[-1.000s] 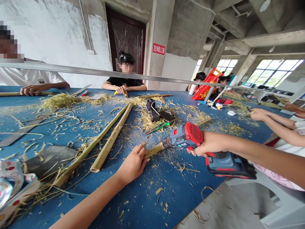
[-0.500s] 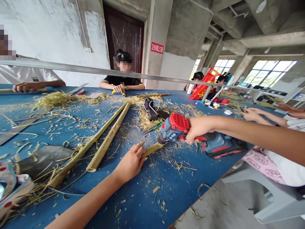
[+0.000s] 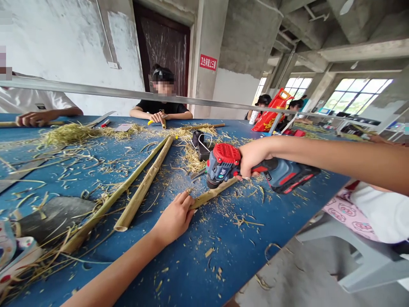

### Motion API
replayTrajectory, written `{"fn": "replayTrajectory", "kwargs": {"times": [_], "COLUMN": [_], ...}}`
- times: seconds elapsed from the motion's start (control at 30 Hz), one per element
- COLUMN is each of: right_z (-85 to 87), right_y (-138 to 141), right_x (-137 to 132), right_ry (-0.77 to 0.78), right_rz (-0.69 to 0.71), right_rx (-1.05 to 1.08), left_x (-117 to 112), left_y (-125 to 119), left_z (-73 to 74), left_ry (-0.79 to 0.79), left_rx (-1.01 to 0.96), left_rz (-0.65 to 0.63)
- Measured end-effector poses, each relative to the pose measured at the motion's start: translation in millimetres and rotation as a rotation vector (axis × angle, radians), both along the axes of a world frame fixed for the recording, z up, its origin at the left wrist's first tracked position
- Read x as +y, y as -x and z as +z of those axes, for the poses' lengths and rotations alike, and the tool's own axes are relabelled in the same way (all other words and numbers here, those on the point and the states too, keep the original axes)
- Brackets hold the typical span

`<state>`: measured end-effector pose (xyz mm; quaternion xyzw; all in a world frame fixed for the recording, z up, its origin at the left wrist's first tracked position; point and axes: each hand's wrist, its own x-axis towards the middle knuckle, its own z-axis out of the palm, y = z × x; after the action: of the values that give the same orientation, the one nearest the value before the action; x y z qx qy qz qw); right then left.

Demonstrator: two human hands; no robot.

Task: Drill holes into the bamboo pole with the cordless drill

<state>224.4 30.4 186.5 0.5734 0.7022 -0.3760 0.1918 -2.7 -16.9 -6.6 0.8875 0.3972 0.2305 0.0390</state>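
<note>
My left hand (image 3: pixel 174 218) is closed on the near end of a short bamboo stick (image 3: pixel 212 193), pressing it onto the blue table (image 3: pixel 223 251). My right hand (image 3: pixel 254 157) grips a red and grey cordless drill (image 3: pixel 255 168). The drill's nose points down and left, just above the stick's middle. Bamboo shavings lie all around the stick.
Two long bamboo poles (image 3: pixel 143 181) lie to the left. A black object with a white cable (image 3: pixel 200 147) sits behind the drill. A metal rail (image 3: pixel 128 94) crosses above the table. Other people sit at the far side and right, one holding bamboo (image 3: pixel 159 117). A grey chair (image 3: pixel 354 260) stands at right.
My right hand has carried the drill left and up, from the stick's far end to above its middle. My left hand has stayed on the stick.
</note>
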Motion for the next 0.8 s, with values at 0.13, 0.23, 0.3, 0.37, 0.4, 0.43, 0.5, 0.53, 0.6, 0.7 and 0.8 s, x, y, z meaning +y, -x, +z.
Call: {"fn": "replayTrajectory", "kwargs": {"times": [0.13,0.23,0.3,0.37,0.4,0.43,0.5,0.53,0.6,0.7,0.8], "right_z": [-0.3,-0.1,0.6,1.6,2.2,2.8,3.8,4.1,4.7,5.3,5.7], "right_y": [1.3,2.3,3.0,3.5,3.7,3.7,3.3,3.1,2.4,2.4,4.5], "right_x": [1.7,2.0,1.2,-0.1,-0.7,-1.2,-1.4,-1.1,0.0,1.4,0.6], "right_ry": [0.005,0.021,0.029,0.028,0.027,0.028,0.041,0.051,0.071,0.076,0.055], "right_rz": [0.02,0.021,0.006,-0.034,-0.059,-0.083,-0.113,-0.114,-0.099,-0.087,-0.095], "right_rx": [-0.014,-0.029,-0.02,0.001,0.013,0.023,0.033,0.035,0.04,0.031,0.001], "left_x": [0.0,-0.1,-0.1,-0.2,-0.3,-0.5,-0.9,-1.1,-1.4,-1.5,-1.2], "left_y": [-0.6,-0.6,-0.5,-0.5,-0.5,-0.6,-0.7,-0.8,-0.8,-0.8,-0.8], "left_z": [0.0,0.3,0.6,0.9,1.0,1.1,1.1,1.1,0.9,0.6,0.5], "left_ry": [-0.002,-0.005,-0.006,-0.007,-0.009,-0.011,-0.015,-0.015,-0.011,-0.003,0.005], "left_rx": [0.017,0.032,0.028,0.023,0.024,0.025,0.028,0.03,0.034,0.037,0.032], "left_rz": [0.002,0.006,0.004,0.0,-0.001,-0.001,0.0,0.001,0.003,0.007,0.006]}}
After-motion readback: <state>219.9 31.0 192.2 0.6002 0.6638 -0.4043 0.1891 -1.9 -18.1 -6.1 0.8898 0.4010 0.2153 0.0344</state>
